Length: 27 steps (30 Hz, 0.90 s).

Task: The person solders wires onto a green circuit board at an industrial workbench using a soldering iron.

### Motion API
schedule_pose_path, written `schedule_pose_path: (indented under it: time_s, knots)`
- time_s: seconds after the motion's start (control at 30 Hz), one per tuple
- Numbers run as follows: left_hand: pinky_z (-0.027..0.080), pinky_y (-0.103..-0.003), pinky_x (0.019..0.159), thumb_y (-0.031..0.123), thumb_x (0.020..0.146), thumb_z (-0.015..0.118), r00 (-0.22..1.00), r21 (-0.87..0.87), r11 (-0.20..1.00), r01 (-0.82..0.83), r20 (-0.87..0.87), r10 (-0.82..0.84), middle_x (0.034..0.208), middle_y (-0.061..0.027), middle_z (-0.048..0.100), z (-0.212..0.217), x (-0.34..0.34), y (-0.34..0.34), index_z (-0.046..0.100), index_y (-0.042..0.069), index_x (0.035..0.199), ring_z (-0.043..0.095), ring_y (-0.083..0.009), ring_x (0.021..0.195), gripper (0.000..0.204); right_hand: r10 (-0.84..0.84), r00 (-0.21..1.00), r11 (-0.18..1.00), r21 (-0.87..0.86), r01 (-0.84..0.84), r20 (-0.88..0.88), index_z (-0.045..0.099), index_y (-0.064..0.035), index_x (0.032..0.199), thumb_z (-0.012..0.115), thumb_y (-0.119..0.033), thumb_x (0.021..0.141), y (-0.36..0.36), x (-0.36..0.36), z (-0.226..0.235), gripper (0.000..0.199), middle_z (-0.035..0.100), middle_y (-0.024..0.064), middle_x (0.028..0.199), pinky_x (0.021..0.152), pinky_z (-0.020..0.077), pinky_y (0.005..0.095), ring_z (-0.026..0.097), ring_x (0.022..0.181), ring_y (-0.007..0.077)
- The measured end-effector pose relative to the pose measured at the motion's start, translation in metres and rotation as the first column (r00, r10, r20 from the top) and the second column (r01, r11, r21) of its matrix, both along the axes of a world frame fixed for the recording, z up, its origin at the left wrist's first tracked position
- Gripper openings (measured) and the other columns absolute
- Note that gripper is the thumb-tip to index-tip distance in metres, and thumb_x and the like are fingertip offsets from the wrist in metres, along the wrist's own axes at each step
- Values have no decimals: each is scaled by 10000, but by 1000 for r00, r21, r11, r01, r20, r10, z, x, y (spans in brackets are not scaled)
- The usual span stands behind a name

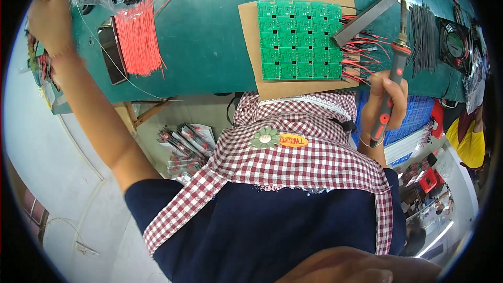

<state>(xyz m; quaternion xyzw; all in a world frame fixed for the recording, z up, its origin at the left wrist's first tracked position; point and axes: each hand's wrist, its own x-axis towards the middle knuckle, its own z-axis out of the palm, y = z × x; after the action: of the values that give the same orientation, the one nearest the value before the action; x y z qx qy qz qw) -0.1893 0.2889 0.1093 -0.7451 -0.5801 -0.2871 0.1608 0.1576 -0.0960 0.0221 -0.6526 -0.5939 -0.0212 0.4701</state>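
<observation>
Head view shows the right hand [386, 97] wrapped tight round the grip of a soldering iron [396, 71], tip up, just beside the red wire ends at the right edge of the green board panel [298, 39]. That panel lies on cardboard [250, 26] on the green bench [209, 31], a dark metal bar [369, 14] across its upper right corner. The iron looks light and rigid; its metal end is likely hot, so the insulated handle is the place to hold. The left hand [50, 13] reaches far left, fingers curled on something yellow, near a bundle of red wires [139, 39], thin and limp.
</observation>
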Motion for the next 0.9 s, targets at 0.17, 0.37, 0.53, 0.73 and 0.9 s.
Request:
schedule_pose_path:
  time_s: [0.17, 0.37, 0.53, 0.73, 0.9]
  knots:
    - [541, -333, 778, 109, 800, 733, 532, -583, -67, 810, 778, -335, 1080, -79, 639, -50, 106, -257, 641, 27, 1186, 646, -201, 940, 405, 128, 981, 992, 27, -126, -146, 572, -57, 1061, 724, 85, 770, 7, -19, 11, 357, 652, 151, 830, 603, 509, 309, 634, 711, 235]
    - [489, -305, 787, 168, 962, 594, -27, -84, 297, 951, 936, 352, 973, -75, 586, -78, 153, -292, 612, 7, 1142, 587, -177, 873, 242, 306, 934, 948, -31, -317, -186, 608, -89, 1063, 749, 94, 712, 19, -40, 13, 419, 649, 128, 856, 613, 524, 311, 648, 728, 242]
    - [469, -352, 763, 161, 1013, 493, -307, 130, 422, 897, 870, 386, 916, -107, 575, -87, 135, -300, 549, 25, 1052, 558, -195, 826, 152, 180, 982, 979, -104, -173, 63, 585, -93, 1116, 767, -9, 718, 46, 14, 21, 446, 685, 130, 1039, 851, 501, 400, 627, 1013, 326]
    - [487, -273, 756, 106, 1004, 512, -121, -53, 411, 910, 914, 386, 836, -103, 637, -87, 86, -307, 476, 8, 1137, 596, -135, 776, 169, 474, 867, 834, -394, -387, 153, 594, -131, 1115, 784, -173, 714, 72, 39, 5, 446, 653, 79, 1130, 1001, 367, 478, 583, 1128, 298]
    - [407, -202, 554, 67, 974, 546, 368, -512, 550, 659, 858, 357, 815, -59, 635, -89, 90, -299, 508, -2, 1044, 509, -39, 644, 105, 501, 855, 811, -416, -411, 133, 588, -107, 1064, 800, -105, 699, 72, 24, -5, 423, 662, 106, 1056, 1011, 369, 498, 624, 1056, 304]
